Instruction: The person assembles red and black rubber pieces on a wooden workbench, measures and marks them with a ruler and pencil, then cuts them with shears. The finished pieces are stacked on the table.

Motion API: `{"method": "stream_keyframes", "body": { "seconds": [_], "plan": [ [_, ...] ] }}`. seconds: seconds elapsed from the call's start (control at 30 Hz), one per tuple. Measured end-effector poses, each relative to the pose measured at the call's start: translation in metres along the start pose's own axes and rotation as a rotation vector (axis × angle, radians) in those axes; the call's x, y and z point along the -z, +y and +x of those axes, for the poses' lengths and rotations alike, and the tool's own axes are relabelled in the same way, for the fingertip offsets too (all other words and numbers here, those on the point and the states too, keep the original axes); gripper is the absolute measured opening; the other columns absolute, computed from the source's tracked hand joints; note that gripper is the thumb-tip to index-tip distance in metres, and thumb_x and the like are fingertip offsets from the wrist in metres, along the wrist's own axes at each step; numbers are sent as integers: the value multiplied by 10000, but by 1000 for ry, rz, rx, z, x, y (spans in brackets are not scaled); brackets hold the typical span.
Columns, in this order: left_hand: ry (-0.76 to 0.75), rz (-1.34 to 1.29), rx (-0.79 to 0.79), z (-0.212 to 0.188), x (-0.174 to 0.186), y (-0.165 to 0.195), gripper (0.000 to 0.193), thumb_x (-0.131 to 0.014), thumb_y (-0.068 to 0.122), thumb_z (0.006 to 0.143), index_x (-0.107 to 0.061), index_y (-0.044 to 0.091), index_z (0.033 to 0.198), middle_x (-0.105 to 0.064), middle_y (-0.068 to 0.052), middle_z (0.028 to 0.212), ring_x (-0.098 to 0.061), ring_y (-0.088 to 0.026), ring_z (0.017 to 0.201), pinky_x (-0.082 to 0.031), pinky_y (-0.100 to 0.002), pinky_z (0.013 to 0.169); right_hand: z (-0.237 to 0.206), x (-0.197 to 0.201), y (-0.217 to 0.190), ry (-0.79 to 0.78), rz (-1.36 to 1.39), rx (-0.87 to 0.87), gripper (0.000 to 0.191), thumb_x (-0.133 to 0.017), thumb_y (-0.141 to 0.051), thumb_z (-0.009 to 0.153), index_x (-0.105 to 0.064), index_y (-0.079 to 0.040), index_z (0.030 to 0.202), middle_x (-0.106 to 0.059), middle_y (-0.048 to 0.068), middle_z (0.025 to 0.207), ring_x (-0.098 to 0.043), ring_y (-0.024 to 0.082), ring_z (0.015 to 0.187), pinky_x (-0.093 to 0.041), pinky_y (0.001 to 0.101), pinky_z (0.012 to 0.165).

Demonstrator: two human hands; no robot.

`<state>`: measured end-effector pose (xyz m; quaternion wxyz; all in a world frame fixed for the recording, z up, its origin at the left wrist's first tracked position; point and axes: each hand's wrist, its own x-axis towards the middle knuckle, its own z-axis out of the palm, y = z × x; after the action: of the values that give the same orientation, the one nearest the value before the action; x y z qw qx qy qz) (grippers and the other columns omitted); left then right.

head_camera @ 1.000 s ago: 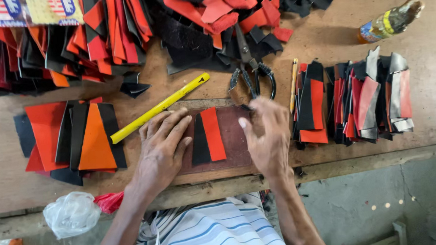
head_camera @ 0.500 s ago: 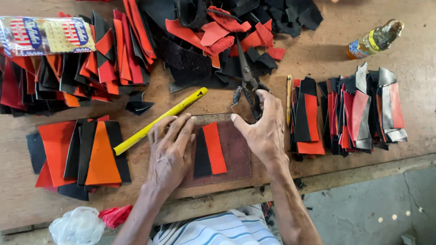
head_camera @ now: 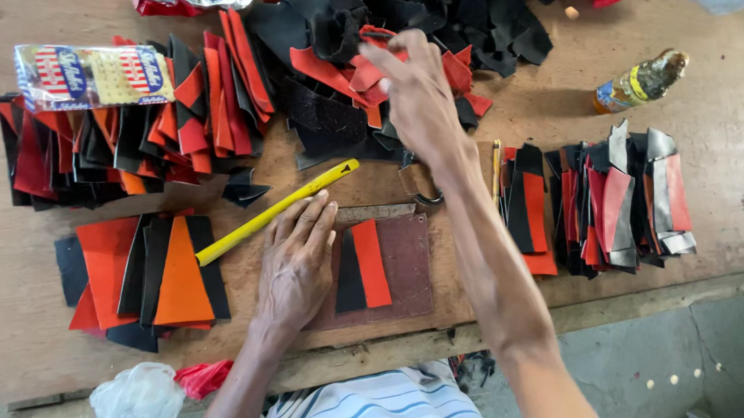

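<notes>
Head view, looking down on a wooden worktop (head_camera: 46, 327). The left hand (head_camera: 296, 265) lies flat and released on a brown cutting board (head_camera: 407, 265), beside a joined black-and-red leather piece (head_camera: 362, 265). The right hand (head_camera: 417, 96) reaches into the heap of red and black leather scraps (head_camera: 334, 78), fingers pinching a red scrap (head_camera: 367, 73). A yellow ruler (head_camera: 277, 211) lies just left; a glue bottle (head_camera: 641, 80) lies far right.
</notes>
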<state>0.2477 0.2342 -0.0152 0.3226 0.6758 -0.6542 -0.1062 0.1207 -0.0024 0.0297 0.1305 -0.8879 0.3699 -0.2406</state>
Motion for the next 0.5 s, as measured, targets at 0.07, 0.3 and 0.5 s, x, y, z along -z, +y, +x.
{"method": "stream_keyframes", "body": {
  "seconds": [0.07, 0.3, 0.5],
  "plan": [
    [-1, -5, 2, 0, 1, -1, 406, -624, 87, 923, -643, 1, 1319, -599, -131, 1450, -500, -299, 1359, -378, -463, 1119, 17, -4, 4, -102, -7, -11, 480, -691, 54, 824, -704, -97, 1280, -546, 133, 1174, -497, 315, 1072, -451, 408, 971],
    [18, -25, 11, 5, 5, -1, 367, -632, 65, 916, -664, 12, 1278, -624, -120, 1402, -521, -295, 1329, -387, -467, 1104, 32, 18, 4, -11, 246, -7, 134, -846, -20, 853, -748, -58, 937, -704, 10, 935, -615, 162, 865, -511, 319, 745],
    [48, -54, 10, 6, 6, -1, 355, -638, 51, 918, -676, 11, 1269, -638, -112, 1380, -538, -291, 1308, -422, -457, 1093, 28, 43, 6, -125, 534, 10, 184, -759, 27, 975, -769, -59, 1138, -788, 26, 1037, -723, 61, 917, -595, 233, 804]
  ]
}}
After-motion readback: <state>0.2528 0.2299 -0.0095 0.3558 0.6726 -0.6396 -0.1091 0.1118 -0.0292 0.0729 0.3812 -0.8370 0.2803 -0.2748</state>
